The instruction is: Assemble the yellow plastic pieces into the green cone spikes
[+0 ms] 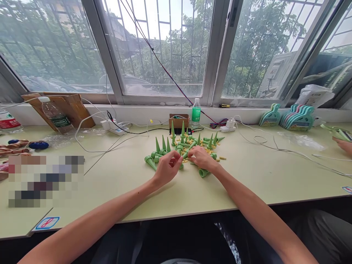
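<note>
A heap of green cone-shaped plastic spikes (pixel 181 145) lies mid-table, some upright, some on their sides, with small yellow bits (pixel 222 158) scattered among them. My left hand (pixel 167 167) is curled at the front of the heap, its fingers pinched round one green spike (pixel 189 150) that lies slanted. My right hand (pixel 202 157) meets it from the right, fingers closed near the same spike's lower end; what they pinch is too small to make out. One loose cone (pixel 204 172) lies just beside my right wrist.
The pale green table (pixel 247 183) runs under a barred window. A small cardboard box (pixel 179 120) and green bottle (pixel 196 112) stand behind the heap. Power strips (pixel 114 126) and cables cross the back. Teal items (pixel 298 117) stand far right, where another person's hand (pixel 343 145) shows.
</note>
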Demonstrator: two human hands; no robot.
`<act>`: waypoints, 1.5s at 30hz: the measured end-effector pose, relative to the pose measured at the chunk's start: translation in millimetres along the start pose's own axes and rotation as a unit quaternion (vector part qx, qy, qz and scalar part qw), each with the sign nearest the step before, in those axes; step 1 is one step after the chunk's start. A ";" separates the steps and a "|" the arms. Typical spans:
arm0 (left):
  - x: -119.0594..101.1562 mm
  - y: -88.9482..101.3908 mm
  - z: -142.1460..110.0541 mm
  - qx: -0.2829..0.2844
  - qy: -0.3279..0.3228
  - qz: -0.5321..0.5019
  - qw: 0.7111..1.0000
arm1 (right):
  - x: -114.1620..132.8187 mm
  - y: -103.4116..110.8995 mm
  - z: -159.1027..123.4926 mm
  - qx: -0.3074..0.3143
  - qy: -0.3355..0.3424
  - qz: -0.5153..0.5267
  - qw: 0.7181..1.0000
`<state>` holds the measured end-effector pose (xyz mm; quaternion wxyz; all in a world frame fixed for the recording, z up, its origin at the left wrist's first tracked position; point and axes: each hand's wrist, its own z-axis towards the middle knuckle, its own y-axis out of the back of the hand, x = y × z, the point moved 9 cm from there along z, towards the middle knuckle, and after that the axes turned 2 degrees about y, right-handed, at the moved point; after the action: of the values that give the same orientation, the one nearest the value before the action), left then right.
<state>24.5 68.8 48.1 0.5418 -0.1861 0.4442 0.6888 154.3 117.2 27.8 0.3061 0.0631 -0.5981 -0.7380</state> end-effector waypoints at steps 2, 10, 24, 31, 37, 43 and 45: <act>-0.8 -0.6 -0.2 0.004 0.000 0.003 1.000 | 0.4 -0.2 0.5 -0.001 0.004 -0.002 1.000; -2.3 -1.0 -0.5 0.009 -0.002 0.006 1.000 | 6.2 4.9 -3.4 -0.028 0.006 0.014 0.999; -5.9 1.3 -0.1 0.004 -0.003 0.015 1.000 | 15.1 23.0 -6.5 -0.121 0.035 0.107 0.986; -5.5 4.1 0.0 -0.009 0.002 0.014 1.000 | 22.4 36.4 -9.5 -0.168 0.054 0.163 0.971; -2.8 4.9 0.4 -0.017 0.005 0.013 1.000 | 32.0 41.4 -12.4 -0.171 0.084 0.208 0.960; -1.9 4.6 1.1 -0.014 0.012 0.012 1.000 | 39.9 39.9 -14.0 -0.147 0.101 0.231 0.956; -2.6 5.2 1.4 -0.017 0.010 0.010 1.000 | 41.9 39.0 -14.3 -0.139 0.104 0.236 0.956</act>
<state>20.9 68.4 52.9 0.5272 -0.1979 0.4400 0.6995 141.8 79.3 71.2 0.5374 -0.0466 -0.4526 -0.7100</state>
